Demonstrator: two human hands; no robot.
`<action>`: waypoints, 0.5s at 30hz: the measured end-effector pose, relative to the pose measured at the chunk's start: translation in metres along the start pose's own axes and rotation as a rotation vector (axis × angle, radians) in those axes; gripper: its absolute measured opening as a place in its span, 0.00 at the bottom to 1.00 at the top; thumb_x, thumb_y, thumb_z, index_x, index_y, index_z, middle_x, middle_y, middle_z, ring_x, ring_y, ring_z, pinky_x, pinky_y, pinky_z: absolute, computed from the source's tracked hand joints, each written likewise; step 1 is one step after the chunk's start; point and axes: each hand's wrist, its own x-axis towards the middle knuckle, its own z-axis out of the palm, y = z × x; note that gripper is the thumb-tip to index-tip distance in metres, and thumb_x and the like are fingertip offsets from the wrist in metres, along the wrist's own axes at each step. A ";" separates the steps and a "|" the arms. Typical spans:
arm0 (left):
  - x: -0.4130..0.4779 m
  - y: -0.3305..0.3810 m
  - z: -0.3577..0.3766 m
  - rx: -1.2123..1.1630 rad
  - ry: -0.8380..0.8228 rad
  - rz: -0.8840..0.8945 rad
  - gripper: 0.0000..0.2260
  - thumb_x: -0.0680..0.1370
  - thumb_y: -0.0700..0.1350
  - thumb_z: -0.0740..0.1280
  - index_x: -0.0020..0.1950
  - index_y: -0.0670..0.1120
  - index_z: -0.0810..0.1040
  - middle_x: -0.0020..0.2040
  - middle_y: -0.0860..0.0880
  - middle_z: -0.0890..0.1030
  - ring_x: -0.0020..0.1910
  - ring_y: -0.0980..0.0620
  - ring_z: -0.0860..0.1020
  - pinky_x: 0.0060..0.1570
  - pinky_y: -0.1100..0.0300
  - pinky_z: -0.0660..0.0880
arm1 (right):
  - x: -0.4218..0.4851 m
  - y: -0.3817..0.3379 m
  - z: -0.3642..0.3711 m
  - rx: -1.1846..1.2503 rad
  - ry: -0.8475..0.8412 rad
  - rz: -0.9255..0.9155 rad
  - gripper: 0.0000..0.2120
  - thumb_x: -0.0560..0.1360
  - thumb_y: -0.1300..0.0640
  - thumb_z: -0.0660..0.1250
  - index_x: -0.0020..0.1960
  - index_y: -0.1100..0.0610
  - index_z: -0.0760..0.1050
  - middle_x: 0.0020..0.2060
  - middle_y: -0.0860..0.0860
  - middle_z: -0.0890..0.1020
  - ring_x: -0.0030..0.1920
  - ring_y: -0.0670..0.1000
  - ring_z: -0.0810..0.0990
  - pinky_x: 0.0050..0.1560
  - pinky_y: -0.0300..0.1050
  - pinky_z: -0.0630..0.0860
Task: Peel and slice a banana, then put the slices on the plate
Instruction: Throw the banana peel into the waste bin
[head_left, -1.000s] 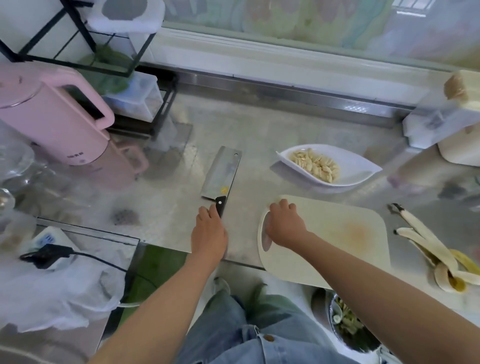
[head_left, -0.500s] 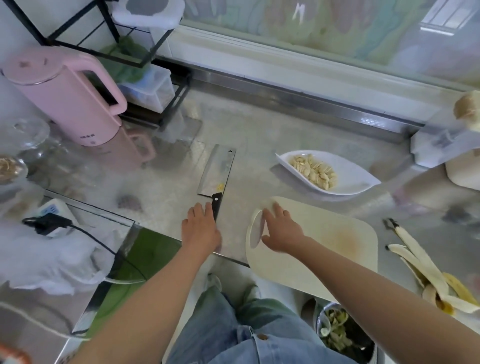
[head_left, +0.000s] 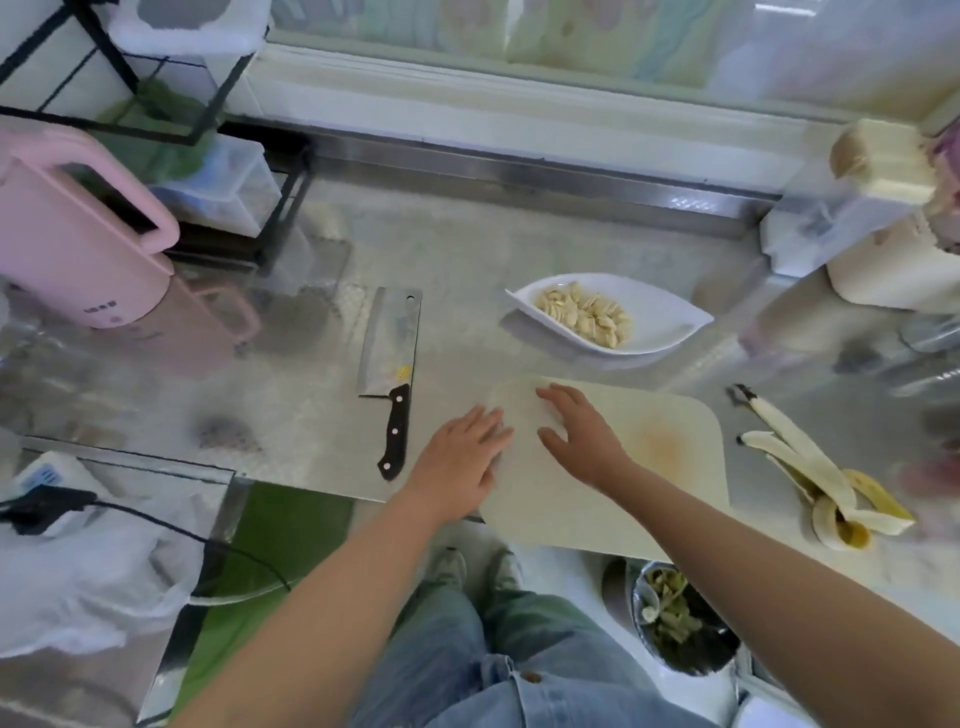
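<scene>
left hand (head_left: 460, 467): fingers straight, resting on cutting board (head_left: 649, 499) left edge | right hand (head_left: 584, 447): fingers spread flat on board | banana slices (head_left: 584, 316): on plate (head_left: 670, 325), mid-worktop (head_left: 467, 249) | cleaver (head_left: 389, 353): lying left of board, ungripped

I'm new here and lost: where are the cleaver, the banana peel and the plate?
cleaver (head_left: 389, 340): head view, middle of the blade.
banana peel (head_left: 795, 454): head view, a pale inner strip.
plate (head_left: 667, 317): head view, bare white right end.
</scene>
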 end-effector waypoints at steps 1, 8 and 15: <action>0.004 0.003 0.002 0.034 -0.010 0.019 0.23 0.80 0.45 0.58 0.75 0.49 0.61 0.78 0.47 0.55 0.76 0.48 0.53 0.71 0.54 0.52 | -0.003 0.005 -0.002 -0.006 0.041 0.036 0.25 0.77 0.57 0.64 0.73 0.57 0.64 0.72 0.55 0.64 0.71 0.56 0.65 0.70 0.48 0.63; 0.037 0.030 -0.013 0.260 -0.025 -0.035 0.14 0.80 0.47 0.57 0.63 0.46 0.72 0.61 0.44 0.70 0.58 0.45 0.69 0.55 0.52 0.67 | -0.043 0.045 0.001 -0.062 0.029 0.209 0.27 0.78 0.56 0.63 0.75 0.55 0.60 0.77 0.52 0.54 0.75 0.54 0.56 0.72 0.49 0.59; 0.076 0.073 -0.018 0.326 -0.045 0.076 0.14 0.78 0.48 0.58 0.61 0.45 0.72 0.59 0.44 0.71 0.59 0.44 0.69 0.54 0.53 0.68 | -0.064 0.073 -0.029 0.238 0.309 0.276 0.16 0.76 0.62 0.64 0.63 0.56 0.75 0.61 0.54 0.76 0.60 0.54 0.75 0.63 0.44 0.69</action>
